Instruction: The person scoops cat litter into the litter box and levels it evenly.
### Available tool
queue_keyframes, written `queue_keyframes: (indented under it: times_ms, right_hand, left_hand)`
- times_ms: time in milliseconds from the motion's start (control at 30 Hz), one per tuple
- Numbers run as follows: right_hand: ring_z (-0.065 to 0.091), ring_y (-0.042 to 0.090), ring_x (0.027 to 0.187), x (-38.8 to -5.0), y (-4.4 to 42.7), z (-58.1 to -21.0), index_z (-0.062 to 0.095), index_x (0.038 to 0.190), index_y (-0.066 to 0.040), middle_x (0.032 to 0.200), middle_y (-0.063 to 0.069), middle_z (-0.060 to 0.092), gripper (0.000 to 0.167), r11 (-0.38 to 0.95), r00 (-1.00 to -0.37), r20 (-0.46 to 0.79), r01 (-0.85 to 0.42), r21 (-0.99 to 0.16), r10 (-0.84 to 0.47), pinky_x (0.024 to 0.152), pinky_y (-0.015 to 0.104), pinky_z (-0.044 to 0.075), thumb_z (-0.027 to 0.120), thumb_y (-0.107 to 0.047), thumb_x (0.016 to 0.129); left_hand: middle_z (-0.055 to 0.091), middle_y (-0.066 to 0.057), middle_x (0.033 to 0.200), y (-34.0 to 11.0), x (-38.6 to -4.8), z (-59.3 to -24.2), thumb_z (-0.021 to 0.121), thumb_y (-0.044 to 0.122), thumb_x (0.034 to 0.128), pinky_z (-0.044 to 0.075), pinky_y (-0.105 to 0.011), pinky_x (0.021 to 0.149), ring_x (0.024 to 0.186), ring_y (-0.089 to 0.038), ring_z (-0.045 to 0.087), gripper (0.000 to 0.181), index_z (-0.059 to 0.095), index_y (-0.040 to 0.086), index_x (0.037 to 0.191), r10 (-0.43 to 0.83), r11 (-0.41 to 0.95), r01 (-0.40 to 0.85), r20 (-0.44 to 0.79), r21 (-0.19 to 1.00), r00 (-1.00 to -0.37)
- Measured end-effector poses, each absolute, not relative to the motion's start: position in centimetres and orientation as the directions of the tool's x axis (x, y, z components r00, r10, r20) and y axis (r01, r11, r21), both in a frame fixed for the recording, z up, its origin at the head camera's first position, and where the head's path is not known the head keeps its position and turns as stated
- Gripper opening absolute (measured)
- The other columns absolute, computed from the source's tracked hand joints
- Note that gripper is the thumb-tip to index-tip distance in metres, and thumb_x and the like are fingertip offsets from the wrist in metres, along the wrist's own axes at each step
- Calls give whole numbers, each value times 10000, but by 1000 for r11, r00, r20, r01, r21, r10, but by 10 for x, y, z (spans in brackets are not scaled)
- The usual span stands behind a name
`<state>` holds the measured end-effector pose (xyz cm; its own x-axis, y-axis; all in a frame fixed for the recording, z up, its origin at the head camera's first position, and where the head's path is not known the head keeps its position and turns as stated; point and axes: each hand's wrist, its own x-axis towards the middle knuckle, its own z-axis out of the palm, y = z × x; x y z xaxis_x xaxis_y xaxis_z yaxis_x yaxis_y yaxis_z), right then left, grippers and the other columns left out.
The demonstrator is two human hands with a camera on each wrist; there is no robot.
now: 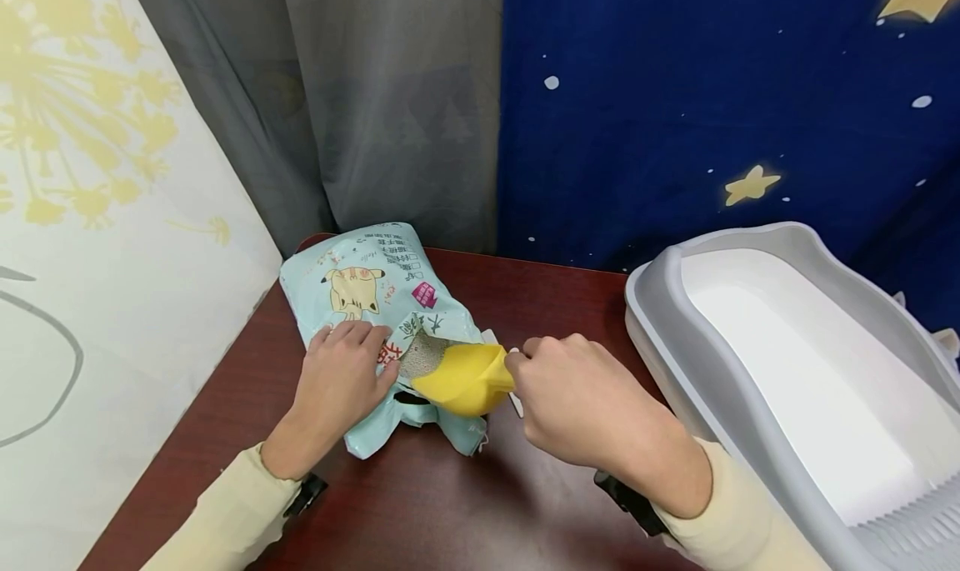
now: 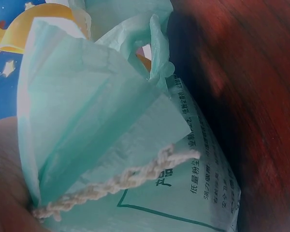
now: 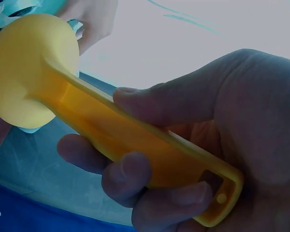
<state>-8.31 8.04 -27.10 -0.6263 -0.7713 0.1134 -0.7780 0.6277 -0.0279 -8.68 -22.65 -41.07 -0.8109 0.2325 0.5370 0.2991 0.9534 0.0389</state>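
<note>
A light-blue printed bag of cat litter (image 1: 356, 262) lies on the table, torn open at its near end with grey granules (image 1: 423, 354) showing inside. My left hand (image 1: 341, 371) grips the bag beside the opening. In the left wrist view, that hand is at the left edge against the bag's flap (image 2: 87, 96), near a braided white string (image 2: 121, 181). My right hand (image 1: 577, 400) holds a yellow scoop (image 1: 468, 379) by its handle, fingers and thumb wrapped round it in the right wrist view (image 3: 135, 140). The scoop's front edge is at the bag's opening; what it contains is hidden.
A grey-and-white litter box (image 1: 750, 371) stands to the right on the dark red table (image 1: 442, 504). A white wall panel (image 1: 112, 304) borders the left side. Grey and blue starry curtains (image 1: 637, 121) hang behind. A small white piece (image 1: 516, 404) lies partly behind the scoop.
</note>
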Motion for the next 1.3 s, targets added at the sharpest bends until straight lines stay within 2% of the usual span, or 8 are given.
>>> queue_keyframes:
  times_ms: [400, 600, 767, 1100, 1300]
  right_hand:
    - [616, 235, 582, -84, 84, -297, 766, 1137, 14, 803, 48, 639, 230, 614, -611, 201, -788, -55, -766, 518, 390, 546, 719, -43, 920]
    - [584, 214, 565, -83, 82, -306, 731, 1004, -26, 746, 21, 559, 130, 603, -599, 247, -795, -66, -762, 509, 392, 527, 699, 12, 884]
    - [602, 206, 585, -81, 81, -318, 706, 975, -26, 770, 40, 577, 133, 599, -590, 295, -798, -67, -752, 543, 409, 548, 709, 30, 855]
    - [598, 231, 580, -75, 79, -347, 714, 1032, -9, 818, 60, 587, 148, 616, -605, 394, -779, -114, -692, 554, 412, 568, 792, -38, 910]
    - [580, 221, 571, -73, 80, -361, 713, 1069, -8, 817, 53, 572, 202, 625, -616, 419, -769, -135, -667, 546, 398, 561, 804, -32, 891]
  left_hand:
    - [754, -221, 948, -228, -90, -413, 813, 126, 862, 580, -602, 775, 920, -427, 705, 241, 782, -50, 1024, 237, 951, 309, 578, 29, -781]
    - [748, -221, 910, -229, -91, -415, 780, 98, 864, 578, -599, 766, 855, -425, 699, 194, 782, -62, 975, 241, 947, 321, 601, 28, -762]
    - [727, -204, 847, -229, -93, -416, 738, 61, 864, 565, -587, 722, 770, -415, 672, 128, 759, -56, 910, 244, 942, 335, 613, 35, -752]
    - [685, -158, 744, -228, -93, -415, 684, 26, 862, 548, -556, 670, 684, -386, 644, 68, 699, -20, 814, 245, 933, 355, 630, 53, -737]
    - [668, -147, 737, -229, -92, -414, 661, 33, 876, 546, -557, 682, 676, -383, 630, 78, 684, -10, 814, 251, 928, 370, 639, 56, -727]
